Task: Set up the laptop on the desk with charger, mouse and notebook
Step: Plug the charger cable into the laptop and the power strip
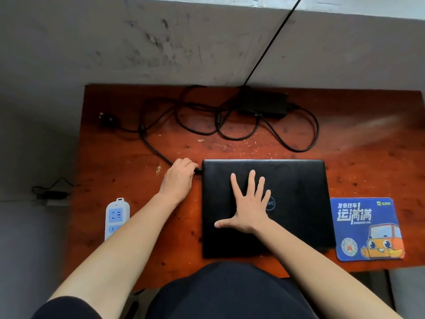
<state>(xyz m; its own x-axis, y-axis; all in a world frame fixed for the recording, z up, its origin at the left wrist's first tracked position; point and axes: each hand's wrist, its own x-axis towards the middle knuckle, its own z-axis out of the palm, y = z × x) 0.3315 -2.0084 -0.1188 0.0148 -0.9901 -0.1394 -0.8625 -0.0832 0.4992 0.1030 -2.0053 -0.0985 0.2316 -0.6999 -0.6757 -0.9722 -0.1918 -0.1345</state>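
Note:
A closed black laptop (299,203) lies flat on the reddish wooden desk (128,171). My right hand (250,203) rests flat on its lid with fingers spread. My left hand (178,180) pinches the charger plug (199,170) at the laptop's left edge near the back corner. The black cable runs from there back in loose coils (207,120) to the charger brick (262,103) at the desk's far edge. Its wall plug (109,119) lies at the far left. No mouse or notebook is in view.
A blue mouse pad (365,229) with an orange cartoon truck lies right of the laptop. A white power strip (116,217) sits at the desk's left edge. A grey scuffed wall (161,42) stands behind the desk, with a black cord (273,40) running up it.

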